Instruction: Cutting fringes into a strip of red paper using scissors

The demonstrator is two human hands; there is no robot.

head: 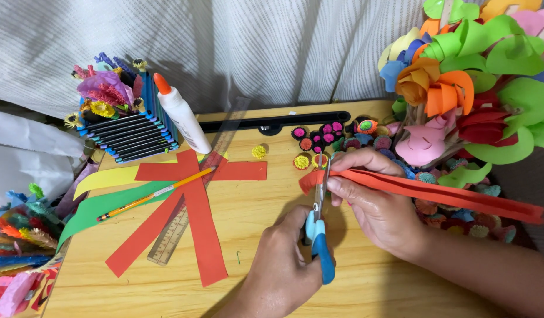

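Note:
My left hand (280, 268) grips blue-handled scissors (319, 232), blades pointing up and away from me. The blades meet the left end of a long folded red-orange paper strip (454, 194). My right hand (372, 197) pinches that strip near its left end, and the rest of it runs off to the right. Both hands are above the front right part of the wooden table (266, 200).
Red paper strips (198, 218), a yellow strip and a green strip lie left of centre with a pencil (154, 194) and a ruler (189, 203) across them. A glue bottle (180, 115) and a striped box stand behind. Small quilled flowers (322, 141) and a paper flower bouquet (460, 88) crowd the right.

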